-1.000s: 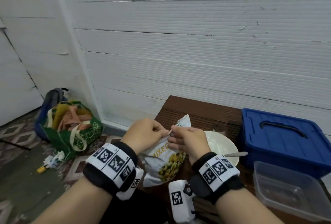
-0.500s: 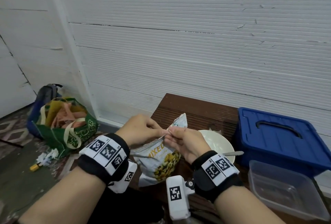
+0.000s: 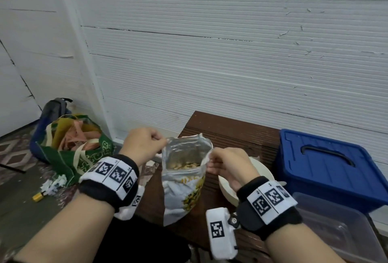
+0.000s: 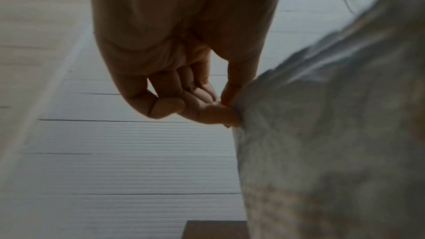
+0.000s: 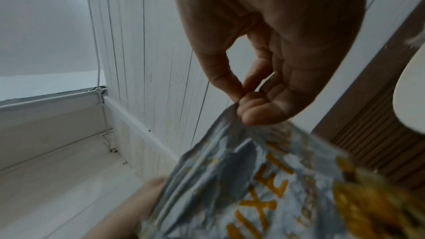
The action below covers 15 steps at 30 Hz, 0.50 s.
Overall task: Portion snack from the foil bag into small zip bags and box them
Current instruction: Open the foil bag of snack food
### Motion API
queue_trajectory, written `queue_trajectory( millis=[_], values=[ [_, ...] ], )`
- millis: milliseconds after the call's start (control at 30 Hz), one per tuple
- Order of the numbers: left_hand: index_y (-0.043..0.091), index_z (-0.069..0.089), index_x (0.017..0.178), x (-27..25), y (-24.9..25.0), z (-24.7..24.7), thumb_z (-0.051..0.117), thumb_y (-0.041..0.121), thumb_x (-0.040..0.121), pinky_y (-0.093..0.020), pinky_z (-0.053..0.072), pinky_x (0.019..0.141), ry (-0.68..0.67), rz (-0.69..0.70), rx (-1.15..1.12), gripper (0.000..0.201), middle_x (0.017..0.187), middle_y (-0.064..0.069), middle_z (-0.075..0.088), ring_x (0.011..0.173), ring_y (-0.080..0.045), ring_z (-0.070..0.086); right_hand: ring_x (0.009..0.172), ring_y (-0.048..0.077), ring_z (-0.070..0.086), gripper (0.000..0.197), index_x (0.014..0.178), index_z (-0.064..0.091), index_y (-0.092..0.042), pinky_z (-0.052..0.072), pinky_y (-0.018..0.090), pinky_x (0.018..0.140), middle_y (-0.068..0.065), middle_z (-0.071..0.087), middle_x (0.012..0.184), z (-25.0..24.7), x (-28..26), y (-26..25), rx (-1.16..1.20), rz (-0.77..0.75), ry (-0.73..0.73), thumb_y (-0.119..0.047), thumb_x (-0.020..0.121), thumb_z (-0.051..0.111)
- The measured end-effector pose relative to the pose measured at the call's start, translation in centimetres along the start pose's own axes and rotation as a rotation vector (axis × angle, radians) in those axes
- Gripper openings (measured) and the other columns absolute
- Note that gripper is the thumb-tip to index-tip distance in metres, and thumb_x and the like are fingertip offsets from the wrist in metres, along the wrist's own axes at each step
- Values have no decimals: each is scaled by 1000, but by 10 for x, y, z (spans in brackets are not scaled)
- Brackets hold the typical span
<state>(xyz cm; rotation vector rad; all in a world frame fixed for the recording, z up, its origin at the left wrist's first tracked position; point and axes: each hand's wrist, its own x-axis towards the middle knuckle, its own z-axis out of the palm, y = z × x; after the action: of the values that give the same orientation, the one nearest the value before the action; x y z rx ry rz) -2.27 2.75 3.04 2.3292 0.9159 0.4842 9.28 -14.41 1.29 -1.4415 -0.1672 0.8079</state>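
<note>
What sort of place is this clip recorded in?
Probably an informal home corner or makeshift workspace: a ribbed white panel wall, a small dark wooden table, and a stuffed green tote bag on a patterned tile floor.

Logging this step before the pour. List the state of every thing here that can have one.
foil bag: upright, mouth pulled open, snack visible inside
left hand: pinches the bag's left rim
right hand: pinches the bag's right rim
white bowl: upright; contents hidden
blue box: lid on
clear container: lidless, looks empty
green tote: open, stuffed
</note>
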Motion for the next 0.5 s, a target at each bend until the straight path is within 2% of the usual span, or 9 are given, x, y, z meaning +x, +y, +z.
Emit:
queue_trajectory(
  millis=[100, 200, 267, 300, 333, 400, 467, 500],
  values=[
    [16, 58, 60, 2, -11, -6, 66, 23, 86, -12, 36, 51, -34, -1, 34, 28, 63, 6, 61, 62, -7, 55, 44, 19, 51, 26, 58, 51, -2, 49, 26, 45, 12, 50, 55, -17, 2, -3, -104, -9, 8, 6, 82, 55],
    [10, 64, 74, 6, -8, -2, 62, 23, 88, -10, 38, 54, -136, 38, -6, 19, 77, 0, 67, 73, -13, 59, 52, 21, 53, 24, 63, 47, -9, 48, 28, 50, 13, 51, 64, -16, 10, -5, -302, -80, 16, -3, 83, 58],
    [9, 61, 79, 11, -4, 5, 62, 22, 89, -10, 41, 53, -190, 36, -94, 17, 80, -2, 64, 73, -13, 57, 67, 21, 54, 15, 72, 49, -11, 49, 32, 62, 10, 56, 75, -10, 17, -8, -481, -195, 35, -10, 82, 60],
    [11, 58, 80, 14, -1, 9, 64, 24, 88, -13, 44, 54, -204, 26, -135, 16, 80, -2, 63, 72, -14, 56, 73, 18, 55, 9, 82, 53, -13, 49, 30, 68, 5, 58, 82, -5, 20, -11, -535, -246, 30, -14, 83, 62],
    [13, 55, 84, 17, 2, 13, 66, 27, 88, -20, 47, 59, -224, 11, -175, 18, 80, 0, 63, 73, -16, 58, 79, 14, 55, 14, 95, 54, -17, 47, 26, 71, -1, 57, 88, -2, 24, -13, -586, -290, 10, -20, 85, 63],
    [17, 53, 94, 24, 6, 21, 70, 35, 85, -32, 51, 66, -292, -20, -272, 26, 81, 1, 67, 75, -17, 66, 83, 3, 52, 26, 109, 52, -23, 42, 16, 68, -11, 54, 91, 5, 35, -16, -680, -359, -39, -30, 87, 65],
    [20, 54, 97, 29, 10, 28, 67, 37, 87, -22, 49, 58, -332, -7, -286, 24, 74, 6, 65, 62, -4, 63, 76, -2, 50, 22, 108, 55, -23, 37, 9, 59, -12, 55, 84, 9, 47, -17, -729, -401, -34, -28, 89, 65],
    [21, 55, 95, 31, 12, 31, 66, 33, 89, -18, 44, 55, -325, -6, -284, 18, 70, 8, 60, 56, -1, 57, 72, -1, 51, 17, 104, 57, -22, 36, 9, 57, -10, 55, 80, 11, 53, -16, -738, -406, -14, -24, 89, 65]
  ],
)
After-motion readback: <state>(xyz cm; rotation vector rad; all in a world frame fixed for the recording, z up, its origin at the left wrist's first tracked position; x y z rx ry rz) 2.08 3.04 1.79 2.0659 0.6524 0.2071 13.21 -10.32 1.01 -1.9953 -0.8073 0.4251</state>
